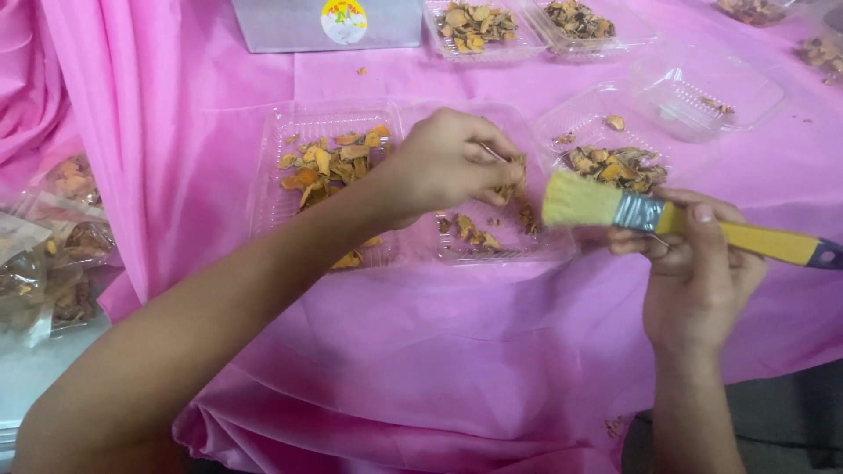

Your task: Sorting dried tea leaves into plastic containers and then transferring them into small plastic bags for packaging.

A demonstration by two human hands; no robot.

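Observation:
My left hand (448, 162) hovers over an open clear plastic clamshell tray (272, 197), its fingers pinched on a small dried orange-brown piece (514, 180) above the tray's right half. The tray's left half holds a heap of dried orange-brown slices (329, 162); a few more lie under my hand. My right hand (694, 263) grips a flat paintbrush (667, 218) with a yellow handle, metal ferrule and pale bristles. The bristles point left, close to the pinched piece.
The table is draped in a pink cloth (492, 325). Another open clear tray (676, 96) with dried pieces sits right of my hands. Two filled trays (492, 31) and a grey box (299, 25) stand at the back. Bagged slices (53, 254) lie at far left.

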